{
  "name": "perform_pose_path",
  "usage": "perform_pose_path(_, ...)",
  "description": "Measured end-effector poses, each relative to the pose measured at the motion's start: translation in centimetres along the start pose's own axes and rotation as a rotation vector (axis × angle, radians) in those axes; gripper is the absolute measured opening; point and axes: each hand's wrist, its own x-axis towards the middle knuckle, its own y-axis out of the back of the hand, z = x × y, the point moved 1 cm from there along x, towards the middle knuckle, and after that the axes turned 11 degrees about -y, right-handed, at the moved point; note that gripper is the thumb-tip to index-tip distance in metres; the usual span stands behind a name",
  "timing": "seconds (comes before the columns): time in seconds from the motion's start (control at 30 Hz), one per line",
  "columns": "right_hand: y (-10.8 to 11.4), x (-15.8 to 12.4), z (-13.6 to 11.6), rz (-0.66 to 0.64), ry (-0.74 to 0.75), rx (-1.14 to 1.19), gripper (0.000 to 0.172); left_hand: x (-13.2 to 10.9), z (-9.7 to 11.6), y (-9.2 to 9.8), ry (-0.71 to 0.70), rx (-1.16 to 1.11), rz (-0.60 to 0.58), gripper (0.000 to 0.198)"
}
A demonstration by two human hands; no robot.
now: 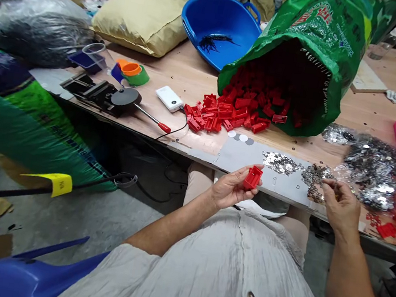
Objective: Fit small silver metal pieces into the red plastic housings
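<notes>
We held a red plastic housing (253, 178) clamped in our left hand (232, 188) near a gray board (244, 157), while our right hand (341, 208) pressed its fingertips (328, 184) together beside scattered metal pieces (314, 180).

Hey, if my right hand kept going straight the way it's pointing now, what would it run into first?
Probably the heap of small metal pieces on the grey sheet, just ahead of your right hand. Its fingertips may already be touching the heap; depth is hard to tell here.
</notes>
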Motion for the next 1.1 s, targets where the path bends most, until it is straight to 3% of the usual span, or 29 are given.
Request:
perform_pose_path(0.1,-1.2,-1.3,-3.0,-0.091,-0.007,0.182,0.03,0.0,-0.5,0.0,0.007,0.021,0.026,0.041)
perform_pose_path(0.23,-2.4,-2.7,-7.1,-0.317,0.099,0.202,0.019,0.1,-1.3,-0.2,0.017,0.115,0.058,0.036)
perform_pose_path(0.37,-2.9,-3.2,-9.5,-0.418,0.18,0.221,0.012,0.2,-1.9,-0.4,0.043,0.155,0.023,0.033)
perform_pose_path(0.53,-3.2,-3.4,-10.5,-0.387,0.334,0.195,0.006,0.3,-2.2,-0.7,0.054,0.161,0.032,0.027)
perform_pose_path(0.77,-3.1,-3.5,-11.2,-0.385,0.611,0.102,0.01,0.4,-2.4,-0.5,0.058,0.157,0.037,0.022)
perform_pose_path(1.1,-3.3,-3.5,-11.4,-0.414,0.711,0.08,0.014,0.5,-2.7,-0.3,0.059,0.154,0.03,0.023)
